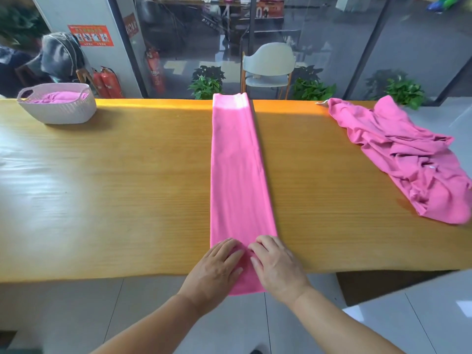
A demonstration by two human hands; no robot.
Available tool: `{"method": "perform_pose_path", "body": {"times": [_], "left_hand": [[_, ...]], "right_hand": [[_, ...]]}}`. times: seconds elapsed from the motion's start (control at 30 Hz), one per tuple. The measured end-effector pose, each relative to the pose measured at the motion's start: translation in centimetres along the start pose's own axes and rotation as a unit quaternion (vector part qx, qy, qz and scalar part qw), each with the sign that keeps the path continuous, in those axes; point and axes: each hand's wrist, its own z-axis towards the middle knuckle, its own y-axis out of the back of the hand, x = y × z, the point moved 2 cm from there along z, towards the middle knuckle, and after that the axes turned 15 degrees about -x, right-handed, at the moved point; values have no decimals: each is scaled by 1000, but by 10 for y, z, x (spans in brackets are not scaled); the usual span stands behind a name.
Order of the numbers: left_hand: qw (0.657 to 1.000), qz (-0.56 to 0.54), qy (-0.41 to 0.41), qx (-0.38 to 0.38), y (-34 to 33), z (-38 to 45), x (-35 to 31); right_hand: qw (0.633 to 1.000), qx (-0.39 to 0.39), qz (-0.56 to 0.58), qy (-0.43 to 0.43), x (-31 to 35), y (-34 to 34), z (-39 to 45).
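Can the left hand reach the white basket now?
Probably not without a sidestep: the left hand rests on the near end of the pink towel, the basket stands far left on the table. Nothing blocks the way.

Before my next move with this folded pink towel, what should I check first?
1. Hands placed: left hand and right hand rest on the near end, ok.
2. Folded towel lies straight and flat: ok.
3. Near end fully on table: not ok, it overhangs the edge.
4. Crumpled pile apart from the strip: ok.
5. Room in basket: cannot tell.
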Motion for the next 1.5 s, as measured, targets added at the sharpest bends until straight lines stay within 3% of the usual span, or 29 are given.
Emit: {"method": "perform_pose_path", "body": {"times": [0.3, 0.43, 0.6, 0.73, 0.8, 0.9, 1.07, 1.27, 1.37, 1.5], "left_hand": [[990, 66, 55, 112, -5, 15, 7], [979, 124, 62, 149, -16, 35, 24], [978, 114, 72, 156, -22, 57, 43], [985, 105, 71, 121, -25, 64, 49], [992, 81, 72, 63, -23, 63, 45], [995, 82, 32, 35, -24, 52, 38], [998, -17, 52, -33, -8, 35, 34], [999, -18, 48, -2, 1, 31, 26], [999, 1, 36, -6, 2, 36, 23], [999, 37, 32, -10, 4, 46, 20]], "right_hand": [[993, 88, -30, -71, 5, -6, -7], [991, 117, 8, -58, -4, -10, 18], [992, 113, 22, -55, -14, -17, 44], [993, 97, 33, -56, -20, -26, 52], [996, 61, 31, -57, -19, -24, 51], [999, 11, 47, -10, -11, -12, 43], [994, 95, 45, 31, -15, 9, 26], [990, 91, -4, 110, -15, 9, 36], [990, 119, -17, 70, -14, 8, 46], [990, 125, 15, -63, -14, 13, 63]]}}
